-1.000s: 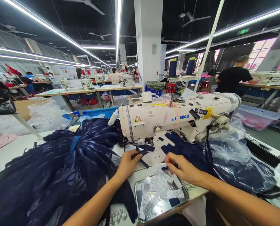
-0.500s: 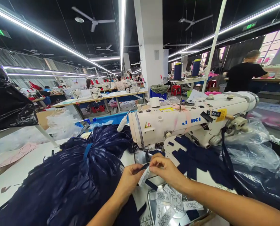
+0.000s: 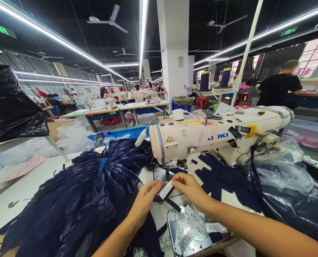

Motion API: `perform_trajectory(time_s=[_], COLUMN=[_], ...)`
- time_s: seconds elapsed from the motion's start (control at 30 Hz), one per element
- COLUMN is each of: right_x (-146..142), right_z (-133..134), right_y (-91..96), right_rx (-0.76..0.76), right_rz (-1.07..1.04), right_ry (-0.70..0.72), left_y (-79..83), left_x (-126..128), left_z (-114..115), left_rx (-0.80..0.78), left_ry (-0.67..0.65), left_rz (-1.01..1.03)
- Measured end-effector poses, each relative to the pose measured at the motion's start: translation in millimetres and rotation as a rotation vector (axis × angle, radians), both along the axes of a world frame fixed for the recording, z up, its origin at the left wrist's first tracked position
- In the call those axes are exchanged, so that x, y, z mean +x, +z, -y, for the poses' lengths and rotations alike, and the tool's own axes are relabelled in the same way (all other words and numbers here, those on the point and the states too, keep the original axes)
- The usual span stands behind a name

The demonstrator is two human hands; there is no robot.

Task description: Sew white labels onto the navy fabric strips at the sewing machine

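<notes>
My left hand (image 3: 144,200) and my right hand (image 3: 190,189) pinch the two ends of a small white woven label (image 3: 166,189) just in front of the needle of a white JUKI sewing machine (image 3: 212,137). A narrow navy strip (image 3: 172,204) lies under the label and runs toward me. A metal tray (image 3: 193,232) holding several more white labels sits below my right wrist. A big bundle of navy fabric (image 3: 78,200) is heaped to the left of my left arm.
Navy cut pieces (image 3: 220,178) and clear plastic bags (image 3: 282,167) lie to the right of the machine. A black plastic bag (image 3: 11,103) hangs at the far left. A person in a black shirt (image 3: 278,89) stands at the back right among rows of sewing tables.
My right hand picked a label out of the tray and carried it up to my left hand by the needle. Both hands now hold it stretched between them.
</notes>
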State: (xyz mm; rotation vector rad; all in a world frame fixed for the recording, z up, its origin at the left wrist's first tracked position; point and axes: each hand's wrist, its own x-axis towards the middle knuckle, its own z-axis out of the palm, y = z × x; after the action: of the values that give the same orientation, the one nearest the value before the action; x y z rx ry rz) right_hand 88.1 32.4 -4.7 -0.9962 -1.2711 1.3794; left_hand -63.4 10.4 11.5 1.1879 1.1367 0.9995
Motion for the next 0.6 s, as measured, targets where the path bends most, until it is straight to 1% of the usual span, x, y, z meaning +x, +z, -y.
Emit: perform_trajectory(time_s=[0.1, 0.17, 0.3, 0.47, 0.6], right_x=[5.1, 8.5, 14.0, 17.0, 18.0], right_z=[0.4, 0.3, 0.5, 3.1, 7.7], right_y=[-5.1, -8.6, -12.3, -12.0, -8.8], right_rx=[-0.138, -0.195, -0.229, -0.239, -0.24], right_rz=[-0.12, -0.209, -0.307, -0.332, -0.394], right_ry=[0.054, 0.102, 0.156, 0.198, 0.269], left_y=[2.7, 5.2, 8.5, 9.2, 9.6], left_x=[-3.3, -5.2, -6.2, 1.6, 9.6], left_z=[3.5, 6.0, 9.6, 12.1, 13.8], left_rx=[0.046, 0.074, 0.146, 0.291, 0.312], left_ry=[-0.035, -0.048, -0.082, -0.067, -0.045], left_rz=[-0.036, -0.044, -0.066, -0.225, -0.255])
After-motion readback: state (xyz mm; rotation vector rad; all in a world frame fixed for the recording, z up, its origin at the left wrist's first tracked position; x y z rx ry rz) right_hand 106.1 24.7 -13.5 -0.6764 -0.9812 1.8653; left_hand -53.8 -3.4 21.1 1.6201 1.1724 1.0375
